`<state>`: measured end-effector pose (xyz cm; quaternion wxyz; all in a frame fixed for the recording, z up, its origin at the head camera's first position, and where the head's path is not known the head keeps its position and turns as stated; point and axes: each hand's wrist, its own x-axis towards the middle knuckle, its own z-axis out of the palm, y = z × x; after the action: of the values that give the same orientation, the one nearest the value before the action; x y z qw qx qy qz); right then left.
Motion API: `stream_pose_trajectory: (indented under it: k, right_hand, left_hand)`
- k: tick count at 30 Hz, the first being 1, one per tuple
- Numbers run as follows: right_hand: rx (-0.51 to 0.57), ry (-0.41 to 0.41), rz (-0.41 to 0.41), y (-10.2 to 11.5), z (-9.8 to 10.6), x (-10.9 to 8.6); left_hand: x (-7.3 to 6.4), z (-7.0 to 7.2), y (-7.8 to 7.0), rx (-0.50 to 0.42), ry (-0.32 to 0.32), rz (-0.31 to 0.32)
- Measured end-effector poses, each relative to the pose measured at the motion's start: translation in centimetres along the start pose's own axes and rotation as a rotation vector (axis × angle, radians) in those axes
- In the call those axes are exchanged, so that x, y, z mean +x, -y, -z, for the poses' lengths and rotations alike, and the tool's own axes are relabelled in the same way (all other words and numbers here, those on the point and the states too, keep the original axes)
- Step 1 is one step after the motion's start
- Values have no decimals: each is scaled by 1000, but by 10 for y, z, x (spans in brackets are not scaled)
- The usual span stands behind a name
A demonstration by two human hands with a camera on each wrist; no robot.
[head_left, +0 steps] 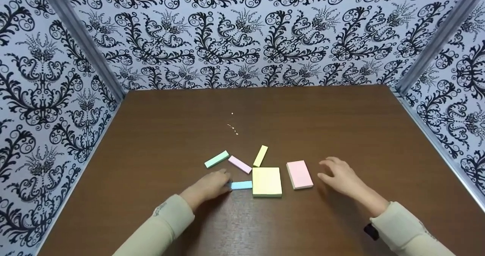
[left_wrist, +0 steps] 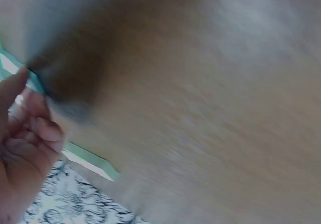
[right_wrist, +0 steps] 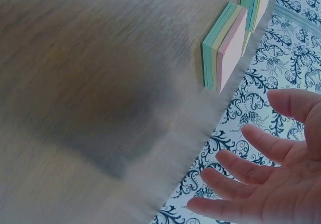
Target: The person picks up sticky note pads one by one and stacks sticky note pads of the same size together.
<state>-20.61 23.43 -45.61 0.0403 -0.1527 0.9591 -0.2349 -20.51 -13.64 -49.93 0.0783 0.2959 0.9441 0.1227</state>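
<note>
My left hand (head_left: 212, 184) pinches the outer end of a narrow blue sticky-note pad (head_left: 241, 185) between thumb and fingertips. The blue pad's other end meets the left edge of a square yellow sticky-note pad (head_left: 266, 181). In the left wrist view the held blue strip (left_wrist: 37, 82) is partly hidden by the fingers. My right hand (head_left: 341, 175) hovers with spread, relaxed fingers to the right of a rectangular pink-topped sticky-note pad (head_left: 300, 174). The right wrist view shows green, yellow and pink layers in that pad's side, and nothing in the hand.
Narrow green (head_left: 216, 159), pink (head_left: 240, 164) and yellow (head_left: 260, 156) sticky-note pads lie on the brown table (head_left: 159, 127) behind the blue one. Small white specks (head_left: 233, 128) dot the table farther back. Patterned walls (head_left: 242, 36) enclose the back and sides.
</note>
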Motion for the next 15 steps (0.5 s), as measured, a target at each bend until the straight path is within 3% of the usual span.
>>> stream_pose_trajectory:
  k: [4,8,15]
  right_hand:
    - [13,7,1,0,0,-2]
    - [11,0,4,-1,1,-3]
    - [-3,-3,2,-2,4,-3]
  left_hand:
    - [5,3,9,14,27,-44]
    - [9,7,14,32,39,-36]
    - [8,6,24,0,11,-53]
